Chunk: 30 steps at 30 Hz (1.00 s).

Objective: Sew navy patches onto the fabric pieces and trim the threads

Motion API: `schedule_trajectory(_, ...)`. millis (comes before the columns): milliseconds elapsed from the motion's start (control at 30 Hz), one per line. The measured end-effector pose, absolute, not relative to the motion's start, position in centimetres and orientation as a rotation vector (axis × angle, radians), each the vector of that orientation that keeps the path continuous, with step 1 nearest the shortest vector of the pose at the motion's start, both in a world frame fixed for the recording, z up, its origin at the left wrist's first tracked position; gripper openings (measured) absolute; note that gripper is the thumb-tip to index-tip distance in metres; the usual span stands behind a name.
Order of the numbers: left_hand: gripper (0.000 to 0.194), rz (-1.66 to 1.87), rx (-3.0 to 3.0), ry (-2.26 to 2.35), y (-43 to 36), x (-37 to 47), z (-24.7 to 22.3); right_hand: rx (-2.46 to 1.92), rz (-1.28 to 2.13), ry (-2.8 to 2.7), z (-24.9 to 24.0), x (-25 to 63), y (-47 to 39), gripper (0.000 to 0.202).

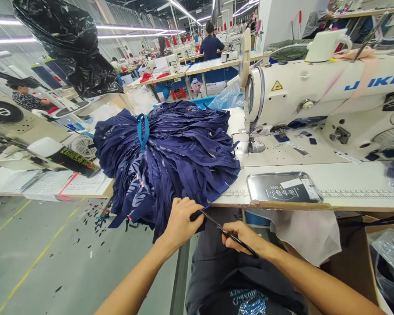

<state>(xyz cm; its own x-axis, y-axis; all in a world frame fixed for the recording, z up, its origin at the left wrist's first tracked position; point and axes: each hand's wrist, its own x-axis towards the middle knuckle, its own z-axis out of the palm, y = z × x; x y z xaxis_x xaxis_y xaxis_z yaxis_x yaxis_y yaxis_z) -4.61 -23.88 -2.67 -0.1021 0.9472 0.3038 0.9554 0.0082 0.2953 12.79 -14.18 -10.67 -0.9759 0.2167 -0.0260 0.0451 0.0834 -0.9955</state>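
Bundle of navy fabric pieces [174, 153]: one, gathered by a blue tie [143, 131], lying on the table [364, 173] in front of you, to the left of the sewing machine's needle area, with strips hanging over the front edge.

Left grip [184, 216]: yours, closed on the bundle's lower front edge, thumb and fingers pinching fabric.

Right grip [240, 236]: yours, wrapped around a slender black tool [238, 241], exact type unclear; its tip meets the fabric edge beside your left fingers.

Metal tray [254, 188]: one, shallow, to the right of the bundle near the table's front edge; white printed slips [292, 183] lie on its dark, marked surface.

Sewing machine [292, 87]: white, at your right; small navy scraps [313, 141] and pale labels lie on its bed.

White mug [325, 46]: one, handled, on top of the machine; contents hidden.

Carton [371, 258]: one, open, lower right, below the table; inside, a clear plastic bag [392, 251] with dark contents, not identifiable.

Black plastic bag [72, 48]: one, upper left, above the bundle; contents hidden.

Papers [49, 186]: several sheets, left of the bundle.

Floor [62, 249]: grey-green, lower left, strewn with dark scraps.
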Motion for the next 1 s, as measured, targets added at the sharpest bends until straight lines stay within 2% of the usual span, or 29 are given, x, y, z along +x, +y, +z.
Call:
schedule_trajectory(200,0.011,-0.677,-2.065,-1.908,-23.6,-4.7,-0.9,-0.252,2.024,-2.179,-11.5,13.9,-13.5,0.059)
schedule_trajectory(300,0.006,-0.567,-2.35,-1.954,-22.7,-5.4,-0.3,-0.192,1.945,-2.227,-11.0,13.2,-12.5,0.056)
schedule_trajectory(400,0.012,-0.45,-2.544,-2.073,-22.0,-6.1,-0.6,-0.3,1.924,-2.193,-11.3,12.2,-12.3,0.058)
schedule_trajectory(667,0.012,-0.739,-2.487,-2.149,-24.2,-6.5,0.4,-0.329,1.828,-2.297,-12.9,13.4,-13.5,0.052)
schedule_trajectory(767,0.025,-0.805,-2.419,-2.237,-24.3,-6.7,0.8,-0.271,1.772,-2.343,-12.1,12.9,-13.0,0.048)
schedule_trajectory(867,0.045,-0.707,-2.324,-2.341,-23.3,-6.7,-0.3,-0.225,1.736,-2.323,-11.5,11.6,-12.7,0.047)
schedule_trajectory(933,0.039,-0.605,-2.305,-2.314,-22.6,-6.6,-1.4,-0.27,1.72,-2.292,-11.8,11.0,-12.8,0.047)
schedule_trajectory(1000,0.018,-0.533,-2.285,-2.216,-22.3,-6.4,-2.2,-0.316,1.711,-2.254,-12.5,11.0,-13.1,0.05)
